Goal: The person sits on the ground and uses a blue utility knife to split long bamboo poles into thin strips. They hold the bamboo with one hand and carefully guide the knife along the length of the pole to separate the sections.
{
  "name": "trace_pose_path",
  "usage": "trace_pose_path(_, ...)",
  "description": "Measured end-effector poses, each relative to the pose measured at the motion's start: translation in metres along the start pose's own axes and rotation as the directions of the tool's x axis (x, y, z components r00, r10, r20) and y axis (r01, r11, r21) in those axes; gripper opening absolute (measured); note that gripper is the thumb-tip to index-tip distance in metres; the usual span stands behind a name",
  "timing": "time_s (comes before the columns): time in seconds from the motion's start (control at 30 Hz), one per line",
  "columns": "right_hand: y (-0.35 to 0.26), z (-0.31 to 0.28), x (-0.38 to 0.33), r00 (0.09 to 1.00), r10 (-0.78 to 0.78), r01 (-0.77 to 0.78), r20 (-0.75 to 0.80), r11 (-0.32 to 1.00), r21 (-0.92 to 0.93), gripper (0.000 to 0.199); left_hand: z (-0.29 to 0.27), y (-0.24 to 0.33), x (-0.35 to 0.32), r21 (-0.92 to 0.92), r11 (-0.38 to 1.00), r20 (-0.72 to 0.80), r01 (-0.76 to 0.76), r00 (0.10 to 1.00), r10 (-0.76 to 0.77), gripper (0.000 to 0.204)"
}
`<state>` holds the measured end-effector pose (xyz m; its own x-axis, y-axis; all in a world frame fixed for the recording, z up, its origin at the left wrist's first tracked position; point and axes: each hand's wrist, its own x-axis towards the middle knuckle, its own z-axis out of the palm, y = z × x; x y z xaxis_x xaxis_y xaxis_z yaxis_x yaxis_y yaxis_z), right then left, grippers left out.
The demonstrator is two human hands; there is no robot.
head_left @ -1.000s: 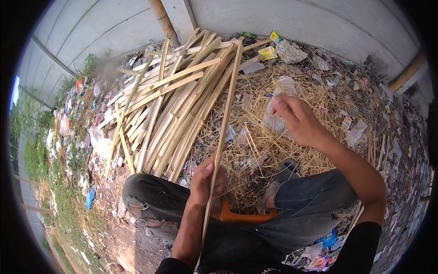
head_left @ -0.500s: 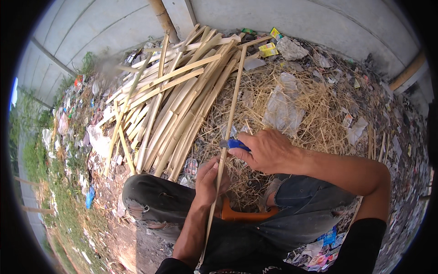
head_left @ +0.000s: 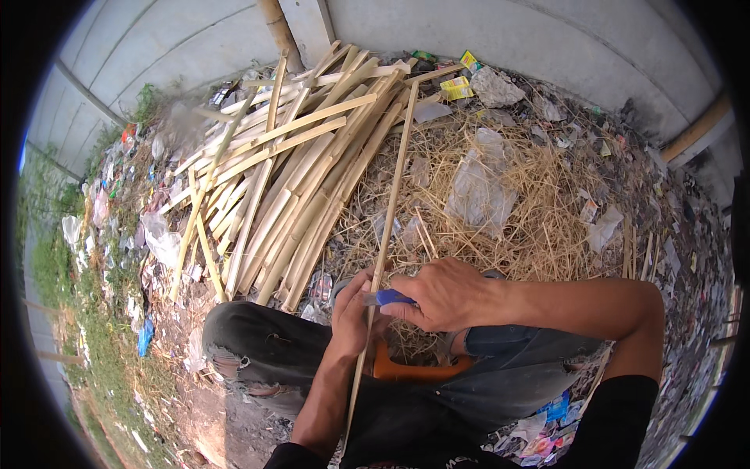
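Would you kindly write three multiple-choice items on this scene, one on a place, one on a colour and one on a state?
1. Where does the heap of bamboo slats lie?
A. ahead and to the person's left
B. on the lap
C. against the right post

2. What colour is the tool handle in the right hand?
A. red
B. blue
C. green

3. How is the long bamboo strip held?
A. lying loose on the straw
B. gripped by the left hand
C. leaning on the wall

Answers: 1 A, the heap spreads at upper left of the view. 2 B, a blue handle shows between the fingers. 3 B, the left hand's fingers wrap the strip while the right hand sets the tool against it.
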<state>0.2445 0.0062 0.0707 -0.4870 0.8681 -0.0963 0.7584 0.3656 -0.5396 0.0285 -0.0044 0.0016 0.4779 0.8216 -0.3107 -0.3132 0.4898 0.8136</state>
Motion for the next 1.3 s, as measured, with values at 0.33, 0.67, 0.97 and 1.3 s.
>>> trace_pose_path(0.33, -0.009, 0.009, -0.003, 0.998, -0.034, 0.034, 0.045, 0.999, -0.007, 0.050, 0.001, 0.007, -0.004, 0.084, 0.995, 0.009, 0.046, 0.999, -0.047, 0.047)
trace_pose_path(0.67, 0.086, -0.051, 0.024, 0.863, 0.314, -0.299, -0.396, 0.949, 0.102, 0.059, 0.006, -0.001, -0.005, 0.038, 0.988, 0.099, 0.152, 0.983, -0.155, 0.052)
trace_pose_path(0.97, 0.124, -0.104, -0.024, 0.640, 0.316, -0.277, -0.700, 0.945, 0.174, 0.059, 0.001, 0.000, -0.015, 0.066, 0.995, 0.205, 0.077, 0.975, -0.089, 0.070)
trace_pose_path(1.3, 0.040, -0.019, 0.001, 0.945, -0.130, 0.065, -0.299, 0.974, -0.216, 0.055, -0.003, 0.002, -0.012, 0.064, 0.992, 0.138, 0.108, 0.984, -0.116, 0.072)
